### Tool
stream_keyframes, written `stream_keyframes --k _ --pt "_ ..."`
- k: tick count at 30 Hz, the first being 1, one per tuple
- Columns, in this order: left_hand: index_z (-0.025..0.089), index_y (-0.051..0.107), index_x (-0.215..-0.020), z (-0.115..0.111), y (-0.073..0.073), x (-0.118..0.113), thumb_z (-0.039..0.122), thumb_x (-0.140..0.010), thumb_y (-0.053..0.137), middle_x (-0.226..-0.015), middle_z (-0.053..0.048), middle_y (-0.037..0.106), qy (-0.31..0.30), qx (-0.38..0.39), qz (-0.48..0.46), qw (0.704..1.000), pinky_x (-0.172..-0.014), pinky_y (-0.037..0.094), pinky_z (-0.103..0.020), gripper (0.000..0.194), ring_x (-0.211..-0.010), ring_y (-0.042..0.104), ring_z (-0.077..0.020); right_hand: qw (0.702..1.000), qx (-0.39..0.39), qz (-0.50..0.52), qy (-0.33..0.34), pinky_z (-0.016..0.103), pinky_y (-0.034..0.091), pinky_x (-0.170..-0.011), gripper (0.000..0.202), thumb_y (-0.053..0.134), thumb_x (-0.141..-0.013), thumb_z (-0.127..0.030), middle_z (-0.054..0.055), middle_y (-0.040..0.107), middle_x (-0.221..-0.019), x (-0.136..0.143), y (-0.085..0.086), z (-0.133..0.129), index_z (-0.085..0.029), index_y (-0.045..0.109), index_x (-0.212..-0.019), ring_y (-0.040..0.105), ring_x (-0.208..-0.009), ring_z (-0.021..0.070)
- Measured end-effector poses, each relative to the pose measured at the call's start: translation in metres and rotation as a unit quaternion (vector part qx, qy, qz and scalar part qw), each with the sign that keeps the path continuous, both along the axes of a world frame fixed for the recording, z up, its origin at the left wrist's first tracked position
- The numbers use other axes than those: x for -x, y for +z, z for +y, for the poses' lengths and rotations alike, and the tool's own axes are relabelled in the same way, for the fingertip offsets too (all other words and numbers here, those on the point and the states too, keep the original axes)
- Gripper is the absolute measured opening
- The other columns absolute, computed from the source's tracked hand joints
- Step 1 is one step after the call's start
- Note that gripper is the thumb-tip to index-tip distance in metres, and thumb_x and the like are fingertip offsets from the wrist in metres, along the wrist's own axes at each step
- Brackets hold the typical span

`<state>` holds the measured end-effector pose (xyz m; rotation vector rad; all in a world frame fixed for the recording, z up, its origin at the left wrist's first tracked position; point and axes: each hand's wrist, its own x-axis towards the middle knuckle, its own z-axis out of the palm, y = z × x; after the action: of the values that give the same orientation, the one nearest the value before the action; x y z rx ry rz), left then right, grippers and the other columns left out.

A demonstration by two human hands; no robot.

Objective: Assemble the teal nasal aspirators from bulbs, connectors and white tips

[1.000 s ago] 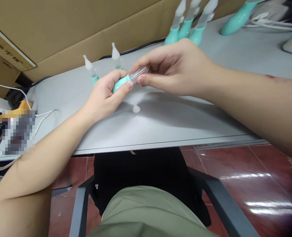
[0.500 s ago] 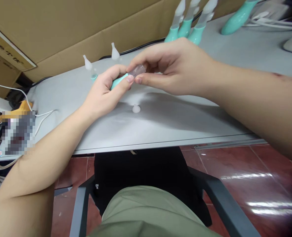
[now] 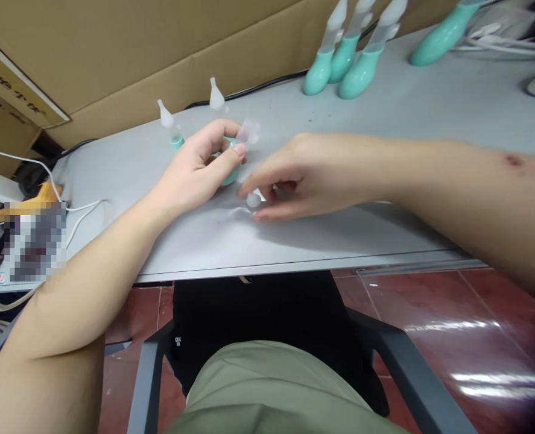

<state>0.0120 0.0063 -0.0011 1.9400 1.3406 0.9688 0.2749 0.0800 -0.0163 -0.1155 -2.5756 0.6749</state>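
My left hand (image 3: 204, 163) holds a teal bulb (image 3: 231, 173) with a clear plastic tube (image 3: 250, 131) on its upper end, tilted to the upper right. Just right of it, my right hand (image 3: 289, 178) is low over the grey table, its thumb and fingers apart on either side of a small white round piece (image 3: 253, 200). Whether the fingertips touch that piece cannot be made out. Behind my left hand are two white pointed tips, one (image 3: 165, 114) above a clear and teal part, the other (image 3: 216, 96) nearer the cardboard.
Several assembled teal bulbs (image 3: 361, 75) with white tips stand at the back right of the table (image 3: 195, 253). Another teal bulb (image 3: 443, 36) lies farther right, near white cables. Cardboard (image 3: 136, 48) lines the back. A white cable and an orange object (image 3: 45, 196) are at the left.
My right hand has let go of the clear tube and moved down to the small white piece, its fingers now apart. My left hand still holds the teal bulb, now turned more upright.
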Motion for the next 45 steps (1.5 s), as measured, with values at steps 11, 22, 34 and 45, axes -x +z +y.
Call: stream_keyframes --k 11,22,34,45 --pt "0.029 0.084 -0.129 0.023 -0.025 0.017 0.052 -0.123 0.081 -0.107 -0.005 0.078 -0.091 -0.110 -0.012 0.990 -0.081 0.060 -0.035 0.025 -0.089 0.069 -0.0199 0.982 0.178 -0.013 -0.059 0.025 0.049 -0.065 0.018 0.079 -0.110 -0.005 -0.008 0.077 -0.079 -0.010 0.033 -0.017 -0.021 0.082 -0.101 0.065 -0.067 0.0073" --pt "0.028 0.085 -0.129 0.021 -0.020 0.016 0.065 -0.122 0.080 -0.099 -0.004 0.076 -0.109 -0.104 0.004 0.989 -0.077 0.056 -0.036 0.038 -0.081 0.065 -0.0196 0.903 0.367 0.200 -0.097 0.020 0.067 -0.068 0.022 0.103 -0.090 -0.020 -0.007 0.081 -0.075 -0.003 0.038 -0.014 -0.026 0.082 -0.091 0.077 -0.070 0.0083" --pt "0.028 0.087 -0.126 0.013 -0.019 0.012 0.069 -0.121 0.080 -0.113 -0.007 0.087 -0.118 -0.149 0.011 0.982 -0.087 0.063 -0.039 0.042 -0.093 0.075 -0.0219 0.950 0.227 0.163 -0.137 0.012 0.060 -0.074 0.031 0.091 -0.109 0.000 -0.010 0.084 -0.086 -0.010 0.035 -0.008 -0.029 0.094 -0.101 0.075 -0.078 0.0005" --pt "0.024 0.084 -0.117 0.008 -0.017 0.005 0.057 -0.123 0.077 -0.099 -0.006 0.082 -0.118 -0.130 0.009 0.984 -0.078 0.053 -0.038 0.035 -0.083 0.067 -0.0193 0.959 0.157 0.173 -0.162 0.017 0.060 -0.077 0.023 0.098 -0.107 -0.004 -0.007 0.085 -0.091 -0.010 0.030 -0.009 -0.026 0.094 -0.100 0.071 -0.081 0.0027"
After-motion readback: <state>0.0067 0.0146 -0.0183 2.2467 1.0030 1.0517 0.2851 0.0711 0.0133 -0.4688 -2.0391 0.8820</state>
